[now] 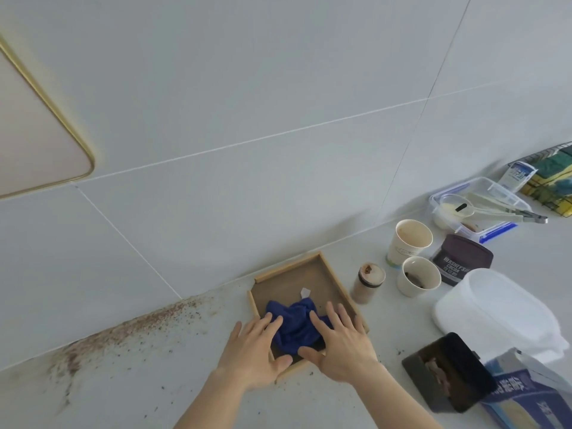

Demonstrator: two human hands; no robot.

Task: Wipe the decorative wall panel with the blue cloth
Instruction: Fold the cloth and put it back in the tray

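Resting: 2 hands, left hand (252, 354) | right hand (342, 345) | 1 blue cloth (294, 323) | 1 tray (334, 275)

A kitchen: tiled wall (278, 88), cocoa tin (461, 263), paper cups (408, 243) on counter (154, 382).

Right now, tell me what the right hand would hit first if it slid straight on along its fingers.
The right hand points up and slightly left, fingers over the blue cloth in the tray. Going on, it would likely meet the cloth's small white tag, then the tray's far rim; depth is unclear.

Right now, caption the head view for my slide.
Both hands, left and right, open over blue cloth in wooden tray.
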